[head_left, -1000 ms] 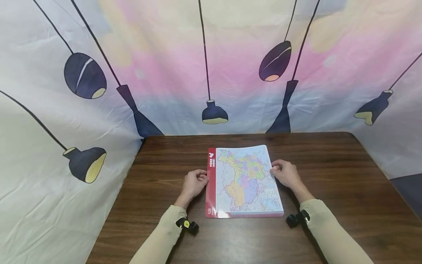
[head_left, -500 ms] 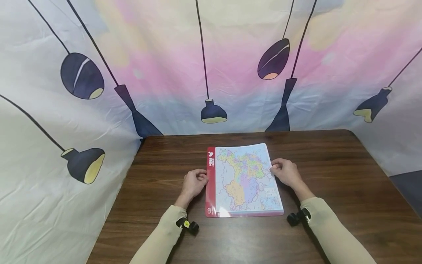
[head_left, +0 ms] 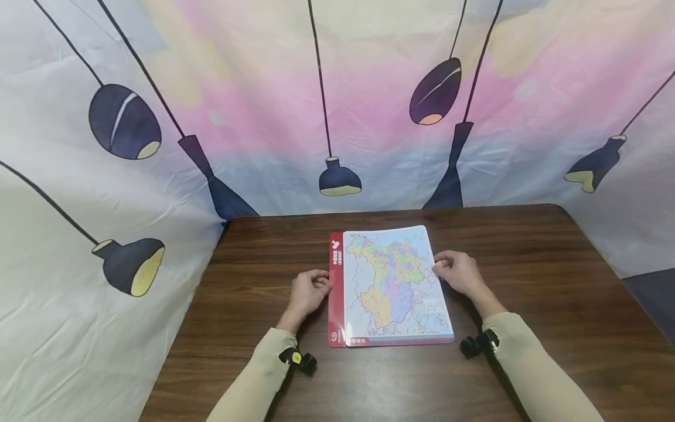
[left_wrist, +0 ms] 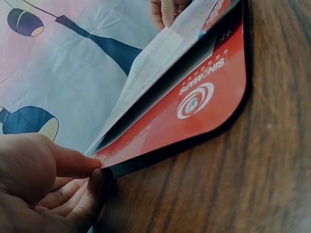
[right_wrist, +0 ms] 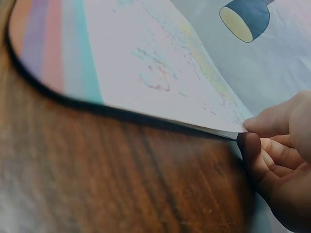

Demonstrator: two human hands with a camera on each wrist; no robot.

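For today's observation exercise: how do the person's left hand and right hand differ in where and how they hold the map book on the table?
The left hand grips the map book at its red spine edge; the right hand pinches the opposite, page-side edge. At the left hand the red edge lies against the table; at the right hand the top sheet is raised slightly off it. Both hands have curled fingers, and both wrists wear beige sleeves.
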